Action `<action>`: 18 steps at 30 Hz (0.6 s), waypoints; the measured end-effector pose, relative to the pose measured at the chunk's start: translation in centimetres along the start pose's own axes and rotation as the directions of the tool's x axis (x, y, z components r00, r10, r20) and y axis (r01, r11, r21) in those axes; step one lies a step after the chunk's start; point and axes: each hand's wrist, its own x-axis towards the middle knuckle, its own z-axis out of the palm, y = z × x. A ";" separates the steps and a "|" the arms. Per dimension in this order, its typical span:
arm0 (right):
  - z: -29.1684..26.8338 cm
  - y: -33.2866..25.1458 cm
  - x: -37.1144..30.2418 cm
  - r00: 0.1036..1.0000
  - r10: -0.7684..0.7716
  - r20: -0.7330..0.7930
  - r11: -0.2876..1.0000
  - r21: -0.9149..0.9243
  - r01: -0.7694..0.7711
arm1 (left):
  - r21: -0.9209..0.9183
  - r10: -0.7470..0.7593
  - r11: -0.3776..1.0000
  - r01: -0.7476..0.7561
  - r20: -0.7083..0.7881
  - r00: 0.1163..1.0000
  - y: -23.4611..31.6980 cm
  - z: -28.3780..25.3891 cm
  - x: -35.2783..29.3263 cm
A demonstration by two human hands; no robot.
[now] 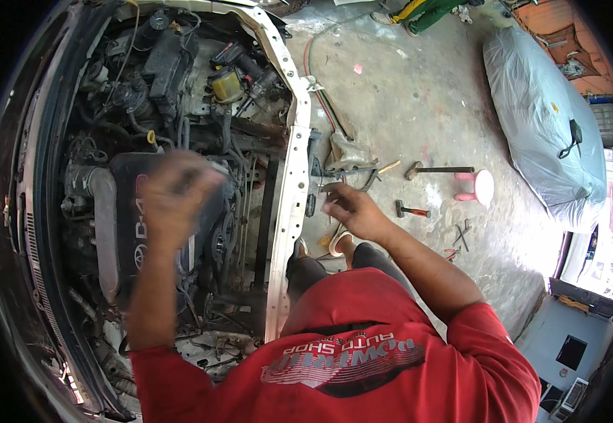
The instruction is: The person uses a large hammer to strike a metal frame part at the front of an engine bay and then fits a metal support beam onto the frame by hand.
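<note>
My left hand point(181, 185) is smeared by motion above the black engine cover point(129, 211) of a car with its front opened up. Its fingers are too blurred to tell what they hold, if anything. Just outside the white front crossbar point(294, 190), my right hand point(356, 211) hovers with thumb and forefinger apart and nothing visible between them. A fat grey hose point(104, 233) runs along the cover's left side. Farther up the engine bay sit a yellowish fluid reservoir point(227, 85) and a yellow-topped dipstick point(151, 137).
On the concrete floor at right lie a long-handled sledgehammer point(444, 169), a smaller hammer point(414, 210) and a pink stool point(484, 187). Red and green hoses point(315, 88) trail beside the car. A covered vehicle point(543, 120) stands far right; another person's legs point(423, 13) show at top.
</note>
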 end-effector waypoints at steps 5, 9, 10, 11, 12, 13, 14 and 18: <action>3.0 -6.4 0.8 0.970 -0.205 0.128 0.968 0.175 0.181 | -0.487 -0.474 0.705 0.516 0.218 0.853 -1.7 11.6 -5.8; 3.2 -3.2 2.4 0.985 -0.172 -0.036 0.983 0.059 0.173 | -0.525 -0.605 0.539 0.659 0.303 0.736 -2.4 15.2 -6.2; 3.1 -2.6 2.6 0.978 -0.199 -0.058 0.979 0.026 0.201 | -0.521 -0.604 0.531 0.668 0.320 0.730 -2.7 15.8 -6.0; 2.9 -2.4 2.8 0.971 -0.228 -0.075 0.974 -0.005 0.229 | -0.471 -0.579 0.589 0.657 0.322 0.750 -3.1 16.1 -5.9; 2.8 -2.3 3.0 0.962 -0.257 -0.093 0.966 -0.037 0.255 | -0.463 -0.578 0.600 0.653 0.314 0.753 -3.5 16.5 -5.7; 2.6 -2.1 3.4 0.969 -0.230 -0.094 0.972 -0.067 0.225 | -0.454 -0.576 0.611 0.649 0.307 0.757 -3.9 16.9 -5.4; 2.2 -1.8 3.9 0.974 -0.202 -0.101 0.976 -0.101 0.192 | -0.447 -0.571 0.621 0.644 0.304 0.762 -4.3 17.6 -5.0; 0.6 0.4 6.6 0.959 -0.138 -0.249 0.983 -0.151 0.103 | 0.113 -0.251 0.961 0.251 -0.020 0.968 -8.6 20.1 -3.2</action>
